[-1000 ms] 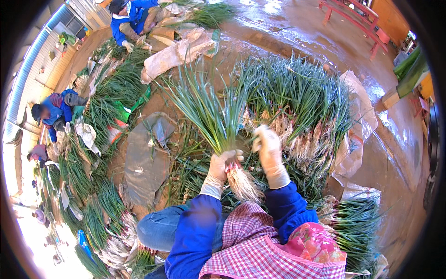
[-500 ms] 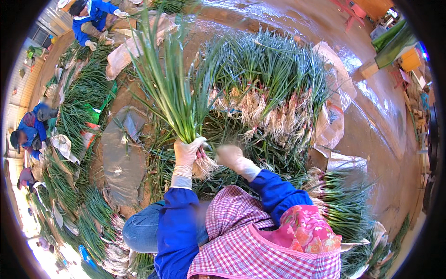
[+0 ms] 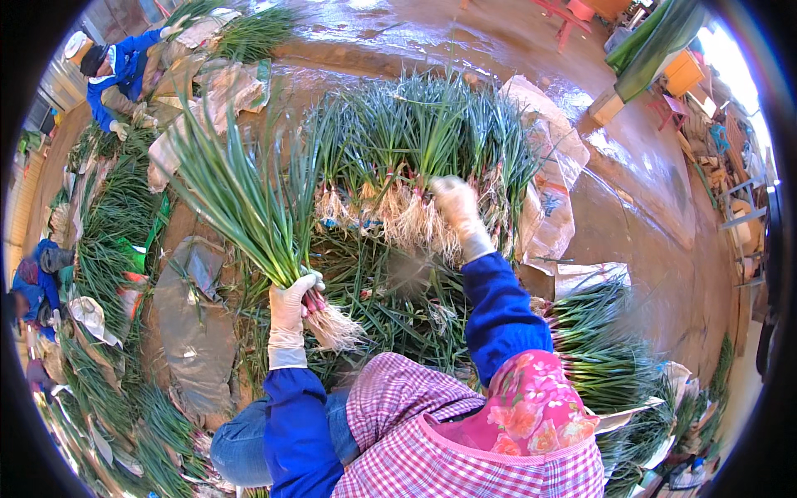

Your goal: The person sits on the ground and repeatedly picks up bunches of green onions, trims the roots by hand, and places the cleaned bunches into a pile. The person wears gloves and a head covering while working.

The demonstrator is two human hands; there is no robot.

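Observation:
My left hand [image 3: 290, 309], in a pale glove, is wrapped round a bunch of green onions [image 3: 237, 216] just above their reddish bulbs. Their long leaves lean up and to the left, and the pale roots hang down to the right of the fist. My right hand [image 3: 457, 202], gloved too, is at the bulbs of a wide row of green onions [image 3: 423, 124] in front of me. Its fingers are curled and slightly blurred; what they hold, if anything, I cannot make out.
Loose leaves [image 3: 365, 278] cover the ground before my knees. Trimmed green onions [image 3: 594, 340] are stacked to my right. Grey sheeting [image 3: 195, 324] lies on the left, with a long heap of onions [image 3: 124, 216] beyond. A co-worker in blue [image 3: 124, 75] crouches at the far left.
My right hand has moved away from the left hand, forward and right to the row of green onions. The left hand still grips its bunch, now tilted further left. The view has shifted.

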